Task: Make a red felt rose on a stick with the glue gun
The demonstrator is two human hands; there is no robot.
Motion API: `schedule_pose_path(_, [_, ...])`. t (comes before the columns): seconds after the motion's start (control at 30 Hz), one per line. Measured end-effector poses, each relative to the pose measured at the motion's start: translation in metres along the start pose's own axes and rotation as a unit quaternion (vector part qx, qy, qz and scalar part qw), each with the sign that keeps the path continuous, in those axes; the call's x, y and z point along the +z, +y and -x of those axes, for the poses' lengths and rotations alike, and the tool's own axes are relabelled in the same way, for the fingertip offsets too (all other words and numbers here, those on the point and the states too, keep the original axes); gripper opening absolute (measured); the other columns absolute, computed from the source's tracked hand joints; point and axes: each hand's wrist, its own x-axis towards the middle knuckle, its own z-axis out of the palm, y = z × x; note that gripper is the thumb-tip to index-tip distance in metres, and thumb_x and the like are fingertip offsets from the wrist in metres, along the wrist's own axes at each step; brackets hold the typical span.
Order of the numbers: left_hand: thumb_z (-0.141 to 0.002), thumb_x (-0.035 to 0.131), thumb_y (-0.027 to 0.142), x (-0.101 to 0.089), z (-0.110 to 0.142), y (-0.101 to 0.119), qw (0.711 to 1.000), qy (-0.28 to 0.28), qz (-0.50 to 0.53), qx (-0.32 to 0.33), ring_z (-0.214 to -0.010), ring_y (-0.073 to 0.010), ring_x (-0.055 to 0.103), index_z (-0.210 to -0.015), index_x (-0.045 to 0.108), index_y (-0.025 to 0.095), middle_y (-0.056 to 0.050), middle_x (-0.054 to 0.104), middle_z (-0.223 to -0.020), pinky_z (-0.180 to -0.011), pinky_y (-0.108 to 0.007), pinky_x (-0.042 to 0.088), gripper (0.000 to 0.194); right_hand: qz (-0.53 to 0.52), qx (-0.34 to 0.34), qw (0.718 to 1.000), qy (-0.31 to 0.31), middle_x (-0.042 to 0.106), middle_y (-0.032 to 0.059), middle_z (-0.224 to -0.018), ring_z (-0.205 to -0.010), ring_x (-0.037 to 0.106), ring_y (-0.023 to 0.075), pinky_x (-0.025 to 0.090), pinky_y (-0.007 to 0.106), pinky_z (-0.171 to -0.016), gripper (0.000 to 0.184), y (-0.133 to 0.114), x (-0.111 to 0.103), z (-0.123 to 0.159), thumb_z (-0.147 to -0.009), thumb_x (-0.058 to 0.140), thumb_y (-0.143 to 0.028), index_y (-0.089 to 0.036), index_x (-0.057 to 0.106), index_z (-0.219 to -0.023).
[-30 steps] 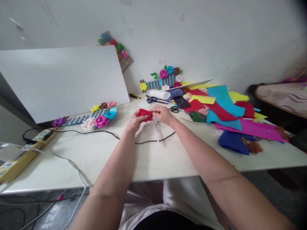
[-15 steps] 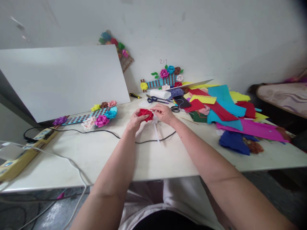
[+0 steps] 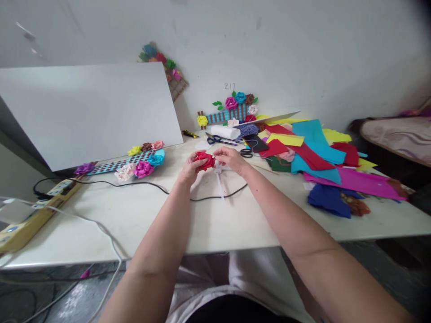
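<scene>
My left hand (image 3: 190, 169) is closed around a red crepe paper flower (image 3: 206, 161), held just above the table. The fingers of my right hand (image 3: 229, 159) are pinched together at the flower's right side. A tiny white bit shows at those fingertips, too small to name. Just under my right hand lies a white tool with a translucent stick (image 3: 219, 185) pointing toward me, perhaps a glue gun; its upper part is hidden by my hand. A black cord (image 3: 202, 198) runs across the table beneath my arms.
Left stand a power strip (image 3: 40, 208) and a flower-decorated woven strip (image 3: 114, 166). Behind are a white roll (image 3: 225, 132), blue-handled scissors (image 3: 214, 140), black-handled scissors (image 3: 246, 153) and a yellow cutter (image 3: 190, 133). Coloured paper (image 3: 316, 152) is heaped right. A white board (image 3: 90, 112) leans on the wall.
My right fingertips have shifted slightly at the flower's right edge, and a tiny white bit now shows there. My left hand keeps the flower in nearly the same spot.
</scene>
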Motion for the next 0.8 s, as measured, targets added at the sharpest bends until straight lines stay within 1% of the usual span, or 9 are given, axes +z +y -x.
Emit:
schedule_pose_path(0.1, [-0.053, 0.081, 0.023, 0.0000, -0.0003, 0.0003, 1.000, 0.001, 0.004, -0.010, -0.070, -0.0170, 0.066, -0.104, 0.062, 0.018, -0.002, 0.069, -0.083, -0.064, -0.030, 0.050, 0.055, -0.030, 0.022, 0.999, -0.008, 0.061, -0.0032, -0.063, -0.057, 0.055, 0.0099, 0.045, 0.022, -0.056, 0.014, -0.0038, 0.0003, 0.0024, -0.069, 0.061, -0.019, -0.016, 0.063, -0.082])
schedule_pose_path(0.2, [-0.054, 0.079, 0.023, 0.0006, 0.0001, 0.0011, 1.000, 0.001, 0.001, -0.015, -0.066, -0.0147, 0.065, -0.105, 0.062, 0.018, -0.001, 0.068, -0.081, -0.058, -0.026, 0.048, 0.053, -0.042, 0.045, 0.998, -0.011, 0.061, -0.0032, -0.058, -0.054, 0.055, 0.0097, 0.045, 0.021, -0.054, 0.011, -0.0063, 0.0009, 0.0043, -0.070, 0.061, -0.018, -0.016, 0.063, -0.081])
schedule_pose_path(0.33, [-0.056, 0.078, 0.023, 0.0016, 0.0005, 0.0018, 1.000, 0.001, 0.001, -0.012, -0.062, -0.0134, 0.063, -0.105, 0.062, 0.017, -0.001, 0.067, -0.079, -0.051, -0.024, 0.044, 0.052, -0.061, 0.067, 0.996, -0.013, 0.064, -0.0009, -0.061, -0.053, 0.057, 0.0103, 0.045, 0.022, -0.052, 0.009, -0.0062, 0.0019, 0.0045, -0.071, 0.062, -0.017, -0.015, 0.063, -0.080])
schedule_pose_path(0.43, [-0.057, 0.077, 0.022, 0.0022, 0.0005, 0.0019, 1.000, 0.003, 0.011, -0.011, -0.062, -0.0133, 0.063, -0.105, 0.062, 0.016, -0.002, 0.067, -0.081, -0.051, -0.023, 0.045, 0.051, -0.072, 0.077, 0.994, -0.020, 0.066, 0.0006, -0.065, -0.055, 0.058, 0.0111, 0.046, 0.022, -0.052, 0.009, -0.0030, 0.0026, 0.0031, -0.071, 0.062, -0.016, -0.015, 0.063, -0.081])
schedule_pose_path(0.6, [-0.054, 0.079, 0.023, 0.0028, 0.0006, 0.0018, 1.000, 0.001, 0.015, -0.010, -0.060, -0.0120, 0.062, -0.103, 0.061, 0.016, -0.001, 0.067, -0.079, -0.048, -0.022, 0.045, 0.052, -0.065, 0.083, 0.994, -0.026, 0.065, 0.0005, -0.064, -0.055, 0.058, 0.0113, 0.046, 0.022, -0.051, 0.009, 0.0019, 0.0048, 0.0019, -0.072, 0.062, -0.013, -0.015, 0.063, -0.081])
schedule_pose_path(0.73, [-0.054, 0.081, 0.022, 0.0028, 0.0017, 0.0022, 1.000, 0.000, 0.007, -0.008, -0.063, -0.0123, 0.063, -0.106, 0.059, 0.016, -0.001, 0.067, -0.081, -0.051, -0.021, 0.046, 0.056, -0.062, 0.084, 0.994, -0.022, 0.065, 0.0008, -0.067, -0.057, 0.059, 0.0113, 0.045, 0.022, -0.053, 0.011, 0.0000, 0.0059, 0.0034, -0.071, 0.062, -0.013, -0.015, 0.062, -0.081])
schedule_pose_path(0.8, [-0.055, 0.081, 0.022, 0.0030, 0.0025, 0.0027, 1.000, -0.001, -0.003, -0.006, -0.065, -0.0130, 0.064, -0.108, 0.059, 0.016, -0.002, 0.067, -0.082, -0.053, -0.022, 0.047, 0.058, -0.061, 0.087, 0.994, -0.015, 0.065, 0.0008, -0.069, -0.059, 0.059, 0.0119, 0.046, 0.022, -0.054, 0.014, -0.0024, 0.0058, 0.0047, -0.070, 0.062, -0.014, -0.016, 0.061, -0.084])
